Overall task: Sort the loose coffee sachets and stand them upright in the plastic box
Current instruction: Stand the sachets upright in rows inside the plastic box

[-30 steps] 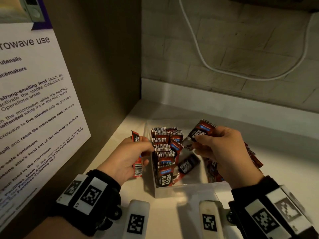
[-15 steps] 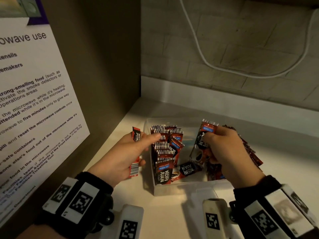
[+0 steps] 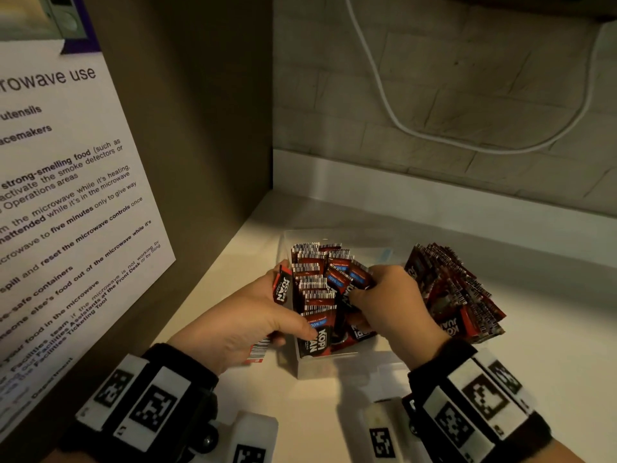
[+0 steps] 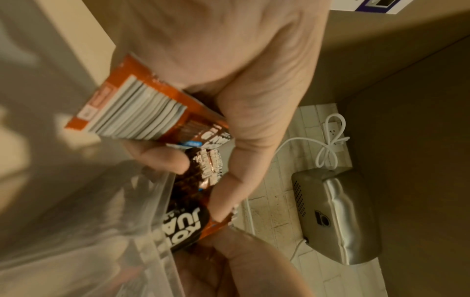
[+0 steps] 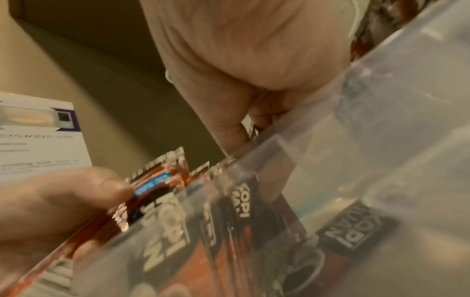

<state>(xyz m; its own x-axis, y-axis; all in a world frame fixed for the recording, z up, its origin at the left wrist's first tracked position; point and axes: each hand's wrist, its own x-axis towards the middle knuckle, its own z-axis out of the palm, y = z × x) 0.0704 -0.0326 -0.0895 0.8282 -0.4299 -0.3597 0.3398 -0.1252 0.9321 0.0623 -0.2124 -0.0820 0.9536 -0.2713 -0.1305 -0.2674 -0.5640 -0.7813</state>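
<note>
A clear plastic box [image 3: 334, 367] stands on the white counter, with a row of red-and-black coffee sachets [image 3: 314, 282] upright along its left side. My left hand [image 3: 267, 312] grips one sachet [image 3: 283, 290] outside the box's left wall, and its thumb reaches over onto the front sachet [image 3: 315, 342]. The left wrist view shows the held sachet [image 4: 132, 112] above the box wall [image 4: 152, 211]. My right hand [image 3: 370, 292] is inside the box, pinching a sachet [image 3: 359, 277] beside the row; it appears in the right wrist view as the sachet [image 5: 162, 180]. A pile of loose sachets [image 3: 457, 295] lies to the right.
A cabinet side with a microwave notice [image 3: 66, 195] stands close on the left. Behind is a tiled wall with a white cable [image 3: 400, 128]. A metal appliance [image 4: 335, 215] shows in the left wrist view. The bare counter [image 3: 551, 345] extends to the right.
My right hand has lowered its sachet into the box and moved it left toward the upright row, uncovering the loose pile. My left thumb has slid over onto the front sachets.
</note>
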